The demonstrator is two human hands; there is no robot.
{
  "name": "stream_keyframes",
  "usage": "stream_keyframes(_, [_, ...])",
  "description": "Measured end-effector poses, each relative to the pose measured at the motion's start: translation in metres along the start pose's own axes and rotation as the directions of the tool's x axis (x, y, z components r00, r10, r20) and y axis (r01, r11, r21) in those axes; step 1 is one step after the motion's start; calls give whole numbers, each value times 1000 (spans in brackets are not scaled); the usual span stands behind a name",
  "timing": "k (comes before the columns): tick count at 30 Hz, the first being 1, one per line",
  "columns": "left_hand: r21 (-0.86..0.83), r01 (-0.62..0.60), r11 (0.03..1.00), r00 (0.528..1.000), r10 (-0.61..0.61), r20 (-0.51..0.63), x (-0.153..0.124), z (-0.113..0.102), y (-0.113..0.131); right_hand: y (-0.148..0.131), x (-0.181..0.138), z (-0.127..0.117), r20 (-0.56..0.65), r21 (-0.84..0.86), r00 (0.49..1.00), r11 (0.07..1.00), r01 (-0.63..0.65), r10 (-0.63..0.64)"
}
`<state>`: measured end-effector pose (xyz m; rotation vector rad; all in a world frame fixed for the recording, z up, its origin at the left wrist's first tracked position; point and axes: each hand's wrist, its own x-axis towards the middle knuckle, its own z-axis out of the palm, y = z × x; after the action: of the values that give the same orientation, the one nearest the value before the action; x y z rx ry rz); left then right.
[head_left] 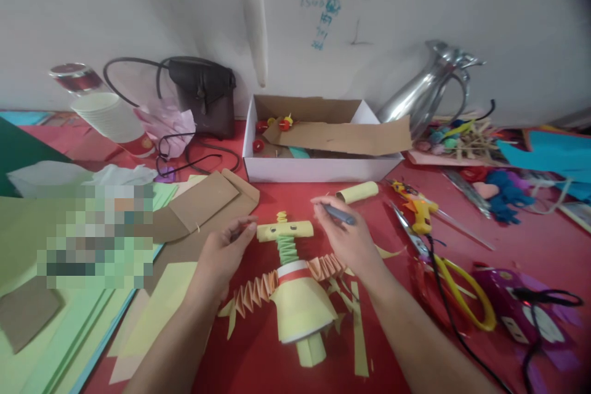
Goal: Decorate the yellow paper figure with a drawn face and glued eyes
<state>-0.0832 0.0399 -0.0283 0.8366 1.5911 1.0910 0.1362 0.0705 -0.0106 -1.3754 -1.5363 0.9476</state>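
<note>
A paper figure [305, 308] lies on the red table, with a yellow skirt-shaped body and pleated orange arms. Its head is a yellow paper roll [302, 229] with two drawn eyes, joined by a folded green neck [287, 249]. Beside the roll's left end is my left hand [229, 249], its fingers loosely bent and thumb and forefinger slightly apart; whether they touch the roll is unclear. My right hand [348, 237] grips a dark blue-grey pen [339, 214] to the right of the head. A second yellow paper roll [359, 191] lies just behind that hand.
A white box [318, 169] with cardboard stands against the wall. To the right are scissors [409, 231], a yellow glue gun [421, 212], a purple device [521, 305] with cords, and a metal jug [427, 89]. Paper sheets [157, 301], cups [99, 114] and a dark bag [205, 95] are left.
</note>
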Motion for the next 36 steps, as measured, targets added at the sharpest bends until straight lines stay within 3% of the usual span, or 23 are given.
stream_keyframes(6, [69, -75, 995, 995, 79, -55, 4, -6, 0, -3, 2, -3, 26, 24, 999, 1000, -21, 20])
stream_keyframes(11, [143, -88, 986, 991, 101, -88, 3, -7, -1, -2, 0, -6, 68, -93, 996, 994, 64, -58])
stream_keyframes(15, [166, -140, 976, 981, 160, -113, 5, -7, -3, 3, 1, -5, 69, -181, 998, 983, 25, -13])
stream_keyframes(19, [325, -215, 921, 968, 246, -55, 5, -7, -5, 6, 2, -2, 134, -262, 991, 965, 27, 9])
stream_keyframes(24, [491, -240, 837, 966, 255, 38, 1, -2, -4, 6, 1, 0, 183, -211, 982, 978, -7, 47])
stream_keyframes(36, [134, -97, 986, 994, 90, 63, 0, -3, -4, 2, 0, -5, 155, -96, 988, 995, 41, -26])
